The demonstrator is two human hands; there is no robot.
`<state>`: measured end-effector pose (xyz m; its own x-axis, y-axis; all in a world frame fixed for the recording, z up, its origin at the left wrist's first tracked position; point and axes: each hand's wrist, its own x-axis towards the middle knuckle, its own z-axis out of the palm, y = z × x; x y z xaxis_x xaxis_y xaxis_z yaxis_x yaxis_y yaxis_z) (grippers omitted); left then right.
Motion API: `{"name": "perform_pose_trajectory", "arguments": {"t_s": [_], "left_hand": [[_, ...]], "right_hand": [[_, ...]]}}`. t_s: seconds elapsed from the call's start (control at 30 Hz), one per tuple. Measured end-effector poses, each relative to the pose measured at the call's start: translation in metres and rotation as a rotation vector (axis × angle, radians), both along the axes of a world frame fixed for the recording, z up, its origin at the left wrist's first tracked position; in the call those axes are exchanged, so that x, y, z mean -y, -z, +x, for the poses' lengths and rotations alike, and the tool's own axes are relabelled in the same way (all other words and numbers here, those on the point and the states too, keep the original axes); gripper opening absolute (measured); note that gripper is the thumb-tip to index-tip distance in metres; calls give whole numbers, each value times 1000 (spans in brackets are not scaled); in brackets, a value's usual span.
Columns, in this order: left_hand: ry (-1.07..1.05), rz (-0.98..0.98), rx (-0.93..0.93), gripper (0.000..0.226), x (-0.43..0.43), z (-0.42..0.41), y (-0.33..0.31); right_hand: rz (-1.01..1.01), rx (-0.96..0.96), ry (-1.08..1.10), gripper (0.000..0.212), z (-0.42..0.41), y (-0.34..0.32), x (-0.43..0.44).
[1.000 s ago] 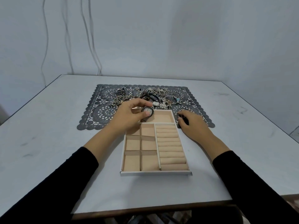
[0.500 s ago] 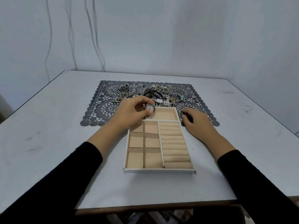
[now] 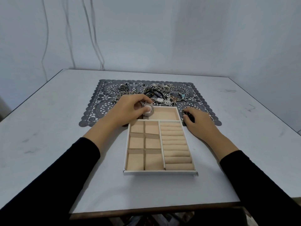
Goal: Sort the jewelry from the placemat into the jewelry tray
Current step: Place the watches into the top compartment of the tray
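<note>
A beige-lined jewelry tray (image 3: 160,173) with small square compartments, ring rolls and one wide far compartment sits mid-table. My left hand (image 3: 128,110) grips a silver wristwatch (image 3: 148,110) at the left end of the wide far compartment, its metal band hanging down onto the tray. My right hand (image 3: 197,121) rests flat on the table against the tray's far right corner, fingers on the dark lace placemat (image 3: 96,105). A pile of jewelry (image 3: 164,93) lies on the placemat behind the tray: chains, black bands, a small watch, pearls, a beaded bangle.
The white table (image 3: 48,144) ends at a front edge just below my forearms. Pale walls stand behind and to the right, with thin cables hanging down the back wall (image 3: 96,38). Loose rings (image 3: 109,92) lie on the placemat's left part.
My left hand has lowered the wristwatch from above the tray's far edge down into the wide far compartment. My right hand has stayed at the tray's corner.
</note>
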<state>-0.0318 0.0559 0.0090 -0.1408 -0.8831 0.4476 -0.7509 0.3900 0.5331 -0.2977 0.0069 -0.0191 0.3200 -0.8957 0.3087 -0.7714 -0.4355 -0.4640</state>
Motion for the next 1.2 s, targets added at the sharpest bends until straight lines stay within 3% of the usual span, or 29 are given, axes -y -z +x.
{"name": "perform_pose_trajectory", "arguments": {"t_s": [0.27, 0.6, 1.03, 1.2], "left_hand": [[-16, 65, -115, 19, 8, 5, 1], [69, 244, -451, 28, 10, 7, 6], [44, 270, -527, 26, 9, 5, 10], [23, 135, -456, 19, 11, 7, 10]], "right_hand": [[13, 8, 3, 30, 0, -1, -1], [12, 13, -6, 29, 0, -2, -1], [50, 28, 1, 30, -2, -2, 0], [65, 58, 10, 30, -3, -5, 3]]}}
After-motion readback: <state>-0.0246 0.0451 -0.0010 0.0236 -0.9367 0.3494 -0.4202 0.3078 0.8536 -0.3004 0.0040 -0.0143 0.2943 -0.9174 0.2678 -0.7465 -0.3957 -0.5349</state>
